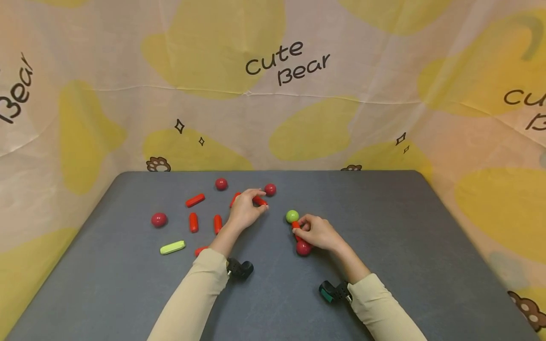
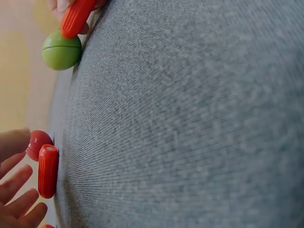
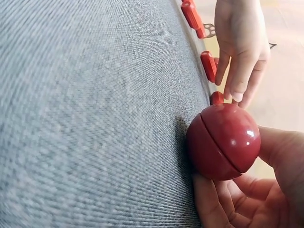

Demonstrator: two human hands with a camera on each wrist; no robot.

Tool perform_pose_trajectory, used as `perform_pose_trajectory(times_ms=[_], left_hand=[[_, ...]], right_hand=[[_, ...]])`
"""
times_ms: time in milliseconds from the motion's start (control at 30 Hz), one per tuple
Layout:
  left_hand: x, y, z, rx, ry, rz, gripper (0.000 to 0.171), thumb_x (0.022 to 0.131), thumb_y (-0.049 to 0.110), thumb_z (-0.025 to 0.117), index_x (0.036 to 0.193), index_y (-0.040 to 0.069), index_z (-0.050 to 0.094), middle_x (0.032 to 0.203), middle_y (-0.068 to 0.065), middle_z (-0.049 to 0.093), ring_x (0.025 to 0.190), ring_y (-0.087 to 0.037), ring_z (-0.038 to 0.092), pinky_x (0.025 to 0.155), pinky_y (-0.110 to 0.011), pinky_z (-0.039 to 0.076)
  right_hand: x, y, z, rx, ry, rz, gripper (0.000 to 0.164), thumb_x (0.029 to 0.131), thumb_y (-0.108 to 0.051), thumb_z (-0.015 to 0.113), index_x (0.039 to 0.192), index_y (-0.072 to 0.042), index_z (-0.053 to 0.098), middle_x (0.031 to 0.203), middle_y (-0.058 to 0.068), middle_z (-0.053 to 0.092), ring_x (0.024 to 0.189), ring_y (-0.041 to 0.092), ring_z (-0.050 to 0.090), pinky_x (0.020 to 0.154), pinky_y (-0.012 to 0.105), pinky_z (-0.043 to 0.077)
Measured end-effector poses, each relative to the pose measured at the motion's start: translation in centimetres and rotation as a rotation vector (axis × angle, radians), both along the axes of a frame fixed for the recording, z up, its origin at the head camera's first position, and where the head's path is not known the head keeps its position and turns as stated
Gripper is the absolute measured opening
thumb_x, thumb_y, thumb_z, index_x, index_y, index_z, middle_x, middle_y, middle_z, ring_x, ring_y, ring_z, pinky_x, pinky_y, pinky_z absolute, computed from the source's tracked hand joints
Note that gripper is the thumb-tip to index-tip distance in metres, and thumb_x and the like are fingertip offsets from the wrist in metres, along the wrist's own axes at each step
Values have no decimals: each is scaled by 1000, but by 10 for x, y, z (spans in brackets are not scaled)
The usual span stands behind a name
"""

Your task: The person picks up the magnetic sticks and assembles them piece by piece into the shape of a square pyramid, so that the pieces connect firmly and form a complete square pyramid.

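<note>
My right hand (image 1: 320, 232) pinches a red grooved stick (image 1: 296, 225) between thumb and fingers. A green ball (image 1: 292, 216) touches the stick's far end and a dark red ball (image 1: 303, 248) its near end. In the right wrist view that red ball (image 3: 223, 142) fills the foreground and hides the stick. My left hand (image 1: 246, 208) hovers with parted fingers above another red stick (image 1: 260, 201); the left wrist view shows the fingers (image 2: 16, 183) apart from that stick (image 2: 48, 171). Just beyond is a red ball (image 1: 270, 189).
Left of my left hand, several red sticks (image 1: 194, 222) lie scattered on the grey table (image 1: 405, 227), with a light green stick (image 1: 172, 247) and two red balls, one far (image 1: 221, 183) and one at left (image 1: 159, 219). A printed cloth (image 1: 298, 128) hangs behind.
</note>
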State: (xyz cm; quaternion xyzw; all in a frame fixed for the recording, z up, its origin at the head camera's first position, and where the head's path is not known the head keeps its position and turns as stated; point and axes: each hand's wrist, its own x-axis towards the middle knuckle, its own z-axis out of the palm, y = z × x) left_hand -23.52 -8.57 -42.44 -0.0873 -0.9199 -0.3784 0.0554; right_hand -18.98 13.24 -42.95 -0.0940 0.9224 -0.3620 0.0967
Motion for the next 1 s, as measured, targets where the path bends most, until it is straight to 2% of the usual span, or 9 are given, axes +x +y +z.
perform_pose_trajectory(times_ms=[167,500,633,1000], left_hand=[[-1,0,-1,-37,-27,-7,33,78,15,71,110,8,67,114,-11,63,109,-27,55,91,-41,43],[2,0,-3,-155,31,-69,24,76,8,71,100,10,72,100,-9,66,96,-29,57,83,-39,44],[3,0,-3,-202,21,-80,21,77,8,71,97,13,73,91,-6,65,90,-26,58,77,-37,45],[5,-1,-5,-202,3,-108,21,77,9,71,97,14,73,86,-3,63,82,-21,59,73,-36,47]], right_hand=[[1,2,-1,-35,-33,-3,23,83,-24,67,96,-6,62,68,-3,61,54,7,49,50,22,37],[0,3,-2,-60,-73,-20,25,83,-27,66,97,-7,61,69,-3,62,54,8,52,51,24,39],[0,3,-2,-59,-72,-33,24,83,-27,67,96,-7,61,69,-3,61,55,8,52,52,24,39],[2,1,0,-45,-54,-60,25,82,-26,68,95,-6,62,69,-2,59,54,9,51,51,24,39]])
